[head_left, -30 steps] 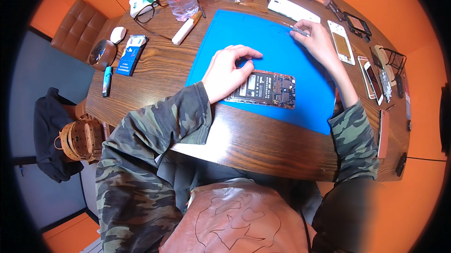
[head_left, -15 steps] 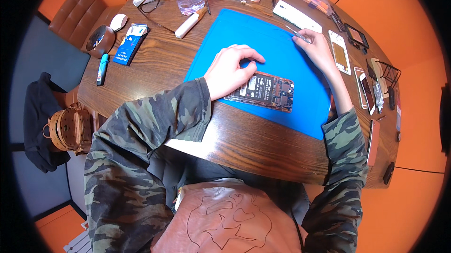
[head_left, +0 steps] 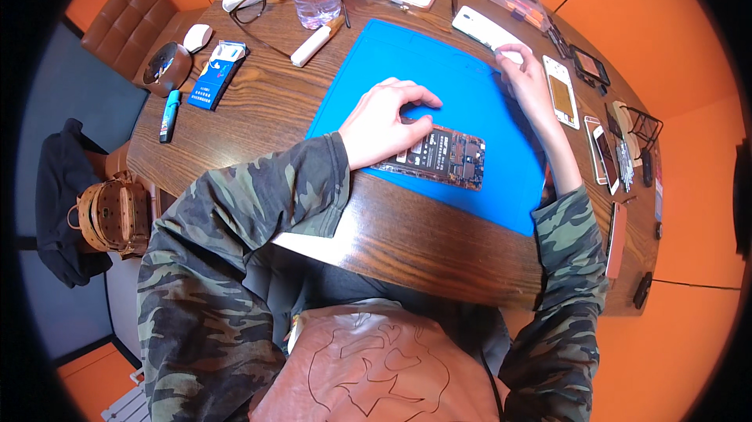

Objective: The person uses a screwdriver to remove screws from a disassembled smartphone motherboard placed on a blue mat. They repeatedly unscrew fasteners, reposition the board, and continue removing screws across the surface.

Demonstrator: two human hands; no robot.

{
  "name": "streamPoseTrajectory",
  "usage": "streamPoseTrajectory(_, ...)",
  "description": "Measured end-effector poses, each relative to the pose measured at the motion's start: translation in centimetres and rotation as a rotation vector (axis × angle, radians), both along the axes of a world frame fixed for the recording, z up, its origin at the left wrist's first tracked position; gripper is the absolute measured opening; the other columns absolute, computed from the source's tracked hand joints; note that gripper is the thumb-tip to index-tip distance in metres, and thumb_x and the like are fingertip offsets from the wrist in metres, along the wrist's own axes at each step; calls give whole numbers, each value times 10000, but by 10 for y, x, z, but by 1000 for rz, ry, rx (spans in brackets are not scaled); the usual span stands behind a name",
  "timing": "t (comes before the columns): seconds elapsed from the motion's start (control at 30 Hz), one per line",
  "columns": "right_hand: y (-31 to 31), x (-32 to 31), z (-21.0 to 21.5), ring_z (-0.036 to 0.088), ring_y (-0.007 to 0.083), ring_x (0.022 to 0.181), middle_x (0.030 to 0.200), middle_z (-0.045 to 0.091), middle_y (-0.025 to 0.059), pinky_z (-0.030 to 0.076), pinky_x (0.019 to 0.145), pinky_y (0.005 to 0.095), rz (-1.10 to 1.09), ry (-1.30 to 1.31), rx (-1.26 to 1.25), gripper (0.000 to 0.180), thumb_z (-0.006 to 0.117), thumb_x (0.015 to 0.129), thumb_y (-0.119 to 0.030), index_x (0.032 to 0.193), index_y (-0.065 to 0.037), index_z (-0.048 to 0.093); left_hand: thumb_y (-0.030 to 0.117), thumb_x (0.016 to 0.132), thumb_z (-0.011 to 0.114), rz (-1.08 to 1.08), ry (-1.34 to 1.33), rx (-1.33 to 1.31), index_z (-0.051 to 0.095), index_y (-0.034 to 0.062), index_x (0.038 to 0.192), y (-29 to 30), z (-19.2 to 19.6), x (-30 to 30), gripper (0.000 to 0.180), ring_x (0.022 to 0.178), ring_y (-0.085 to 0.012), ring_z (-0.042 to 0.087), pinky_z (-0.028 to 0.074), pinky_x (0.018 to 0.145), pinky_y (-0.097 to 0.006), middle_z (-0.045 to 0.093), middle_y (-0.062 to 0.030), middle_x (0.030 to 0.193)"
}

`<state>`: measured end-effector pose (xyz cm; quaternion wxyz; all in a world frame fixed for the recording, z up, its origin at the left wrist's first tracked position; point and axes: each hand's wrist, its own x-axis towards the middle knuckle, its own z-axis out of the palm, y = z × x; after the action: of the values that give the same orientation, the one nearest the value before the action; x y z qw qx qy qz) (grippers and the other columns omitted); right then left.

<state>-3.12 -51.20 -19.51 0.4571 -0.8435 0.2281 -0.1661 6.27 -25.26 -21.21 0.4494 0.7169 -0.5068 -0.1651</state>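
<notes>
Across the lower centre of the frame runs the wooden surface [head_left: 439,242]. Just beyond, near the centre, an opened phone [head_left: 445,160] lies on a blue mat [head_left: 439,62], its circuit board [head_left: 471,157] exposed. The left hand [head_left: 388,120], half open, rests over the phone's left end, thumb and forefinger apart. Farther, upper right, the right hand [head_left: 523,77] curls, fingertips close to the thumb; whether it grips anything cannot be told. Near its fingertips lies a white phone [head_left: 482,26].

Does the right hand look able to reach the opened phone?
Probably yes: between the right hand and the opened phone lies only blue mat, though the left hand partly covers the phone.
</notes>
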Motion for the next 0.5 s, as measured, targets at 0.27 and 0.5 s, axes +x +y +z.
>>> streamPoseTrajectory(0.27,48,-46,20,695,160,806,1106,671,149,525,676,225,255,-206,322,343,460,1022,-152,1344,-33,449,249,863,673,-155,-248,-51,619,106,1254,1,-5,-6,421,1085,-253,549,380,1001,-374,652,-91,1158)
streamPoseTrajectory(0.5,79,-59,-7,672,218,1036,1166,669,196,504,889,275,163,-464,194,239,487,1052,-210,1198,-22,501,195,891,648,-159,-230,-44,620,109,1260,0,-5,-5,380,1072,-232,551,381,989,-359,670,-51,1154)
